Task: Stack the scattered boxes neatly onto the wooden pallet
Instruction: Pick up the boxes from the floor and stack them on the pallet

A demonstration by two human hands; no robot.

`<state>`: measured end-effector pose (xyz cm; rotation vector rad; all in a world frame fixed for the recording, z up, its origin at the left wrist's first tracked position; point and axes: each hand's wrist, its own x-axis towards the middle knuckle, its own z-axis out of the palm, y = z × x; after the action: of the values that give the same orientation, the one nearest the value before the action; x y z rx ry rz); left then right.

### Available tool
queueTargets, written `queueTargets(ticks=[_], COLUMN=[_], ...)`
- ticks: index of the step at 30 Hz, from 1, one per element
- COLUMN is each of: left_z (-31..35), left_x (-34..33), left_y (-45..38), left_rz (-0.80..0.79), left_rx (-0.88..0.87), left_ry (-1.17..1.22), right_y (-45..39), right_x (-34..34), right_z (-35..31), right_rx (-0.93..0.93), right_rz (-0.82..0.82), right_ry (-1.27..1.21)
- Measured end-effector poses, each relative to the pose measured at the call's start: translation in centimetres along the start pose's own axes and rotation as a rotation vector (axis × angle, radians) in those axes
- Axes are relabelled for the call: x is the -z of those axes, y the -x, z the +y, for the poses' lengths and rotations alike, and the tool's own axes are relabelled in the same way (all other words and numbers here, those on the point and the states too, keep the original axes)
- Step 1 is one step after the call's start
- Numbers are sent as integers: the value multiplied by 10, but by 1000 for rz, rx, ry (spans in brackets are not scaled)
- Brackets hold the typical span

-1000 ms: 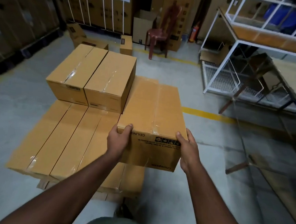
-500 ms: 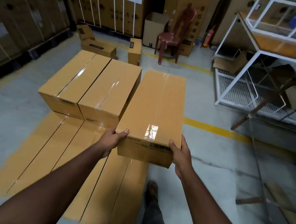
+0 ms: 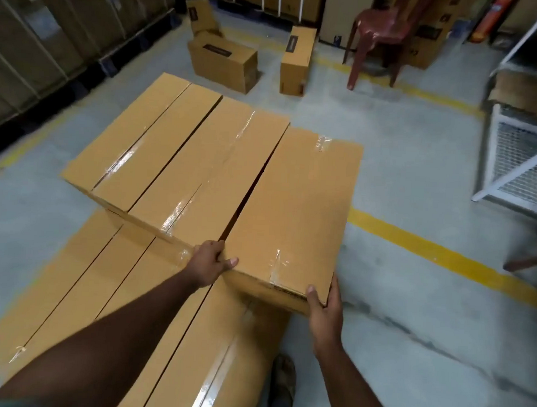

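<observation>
Gripping the near corners of the taped box (image 3: 292, 211) with left hand (image 3: 208, 264) and right hand (image 3: 324, 304); lying on the lower layer (image 3: 147, 315), tight beside two upper boxes (image 3: 175, 163).

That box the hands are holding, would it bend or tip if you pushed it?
The box probably stays stiff: its taped top looks flat, and the left hand and right hand grip only its near corners. It seems unlikely to tip, being long and low. Its smooth cardboard would likely slide against the neighbouring box.
</observation>
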<state>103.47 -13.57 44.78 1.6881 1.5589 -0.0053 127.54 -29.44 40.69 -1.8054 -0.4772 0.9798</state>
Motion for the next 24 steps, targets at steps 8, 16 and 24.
queueTargets(ticks=[8,16,24], left_z=[-17,-14,-20], left_x=[6,-4,-13], left_y=[-21,-26,-28], left_rz=[118,57,-9], left_rx=[-15,30,7], left_ry=[-251,-408,-470], right_y=[2,-22,-32], right_x=[-39,-32,-28], right_z=[11,16,10], right_rx=[-95,-133,-175], right_rz=[-90,-146,-143], right_ry=[68,98,139])
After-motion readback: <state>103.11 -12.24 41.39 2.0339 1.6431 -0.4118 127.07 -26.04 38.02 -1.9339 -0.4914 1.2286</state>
